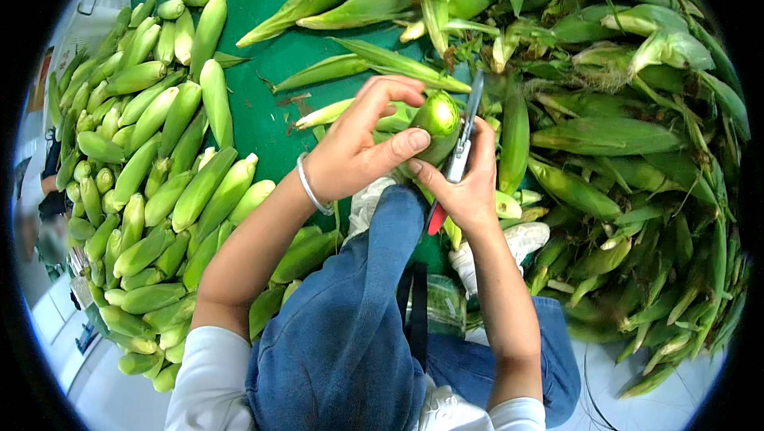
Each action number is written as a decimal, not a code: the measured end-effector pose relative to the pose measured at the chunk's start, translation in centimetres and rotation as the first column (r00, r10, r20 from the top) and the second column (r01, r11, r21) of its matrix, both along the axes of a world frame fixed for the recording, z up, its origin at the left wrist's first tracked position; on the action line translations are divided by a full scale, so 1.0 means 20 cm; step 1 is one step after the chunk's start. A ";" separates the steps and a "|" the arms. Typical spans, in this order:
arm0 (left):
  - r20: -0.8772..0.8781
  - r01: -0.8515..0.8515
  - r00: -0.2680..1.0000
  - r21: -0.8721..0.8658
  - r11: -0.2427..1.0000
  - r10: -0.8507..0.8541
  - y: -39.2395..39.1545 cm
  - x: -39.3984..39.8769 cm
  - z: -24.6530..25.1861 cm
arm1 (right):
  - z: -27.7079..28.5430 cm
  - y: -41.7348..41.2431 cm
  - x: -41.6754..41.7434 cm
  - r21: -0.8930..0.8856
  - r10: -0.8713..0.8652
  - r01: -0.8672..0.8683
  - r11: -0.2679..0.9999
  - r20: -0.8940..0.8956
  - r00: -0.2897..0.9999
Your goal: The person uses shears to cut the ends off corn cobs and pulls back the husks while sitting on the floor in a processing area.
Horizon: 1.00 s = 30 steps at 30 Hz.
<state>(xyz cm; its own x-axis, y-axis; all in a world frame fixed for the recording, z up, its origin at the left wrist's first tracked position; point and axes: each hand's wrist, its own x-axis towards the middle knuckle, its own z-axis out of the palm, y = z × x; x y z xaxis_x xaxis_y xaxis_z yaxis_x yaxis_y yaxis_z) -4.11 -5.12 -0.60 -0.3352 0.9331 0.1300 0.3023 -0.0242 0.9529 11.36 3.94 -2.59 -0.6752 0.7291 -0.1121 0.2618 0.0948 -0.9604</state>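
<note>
An ear of corn in green husk (436,123), its pale cut end facing up, is between my two hands. My left hand (367,138) curves around its left side, thumb against the husk and fingers near the top; how firmly it grips is hard to see. In my right hand (462,189) is a knife (458,159) with a grey and red handle. Its blade points away from me along the right side of the ear, and my right thumb presses on the husk. The lower part of the ear is hidden.
Trimmed ears (158,192) lie heaped at left. At right rises a large pile of untrimmed ears (609,135) with leaves and silk. Loose husk leaves (325,73) lie on the green surface (262,88). My knee (397,210) and white shoe (525,239) are below my hands.
</note>
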 end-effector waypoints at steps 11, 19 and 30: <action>0.613 0.141 0.786 -0.298 0.944 0.076 0.04 0.04 0.22 | -0.03 -0.04 0.04 0.412 -0.074 0.043 0.910 0.059 0.995; 0.239 -0.069 0.968 -0.012 0.998 0.070 0.00 0.21 0.20 | 0.02 -0.13 0.02 -0.610 -0.219 0.069 0.789 -0.174 0.960; -0.168 -0.073 0.979 0.238 0.969 0.116 -0.12 0.24 0.20 | -0.09 -0.21 0.02 -0.800 -0.180 -0.104 0.591 -0.257 0.949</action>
